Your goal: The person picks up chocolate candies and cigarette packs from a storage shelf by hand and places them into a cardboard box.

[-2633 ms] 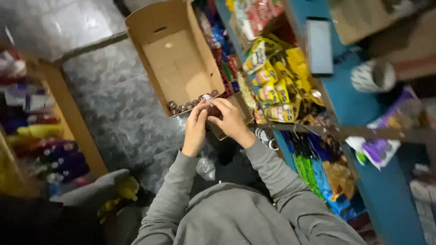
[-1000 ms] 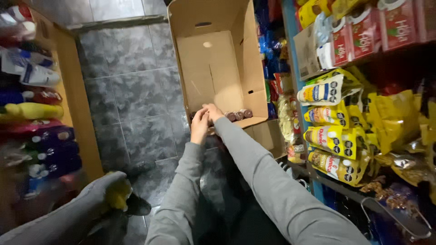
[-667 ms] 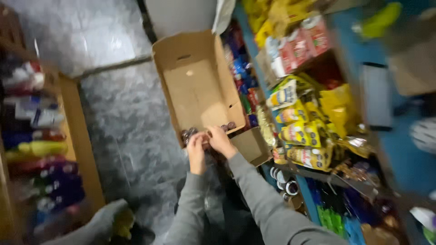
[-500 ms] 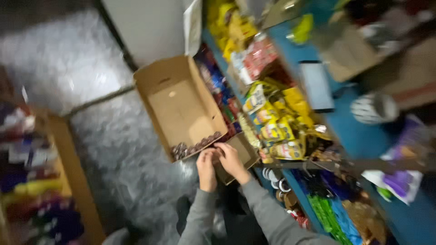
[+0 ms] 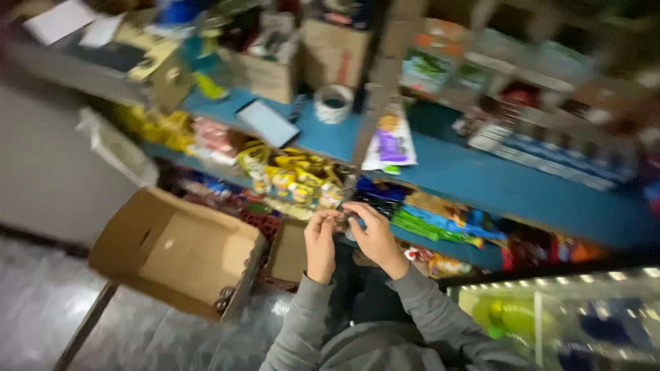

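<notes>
Cardboard box open nearby; left hand, right hand pinching small dark item together, unplaced yet.

We take the open cardboard box on the floor as our landmark. Right of it, our two hands, the left hand and the right hand, are raised close together, fingertips meeting around something small we cannot make out. Behind the box and the hands runs the lower shelf, packed with snack bags. Above the bags lies the upper shelf, carrying a roll of tape, with a flat packet to its left and a hanging pouch to its right. A smaller carton sits between the box and our left hand.
</notes>
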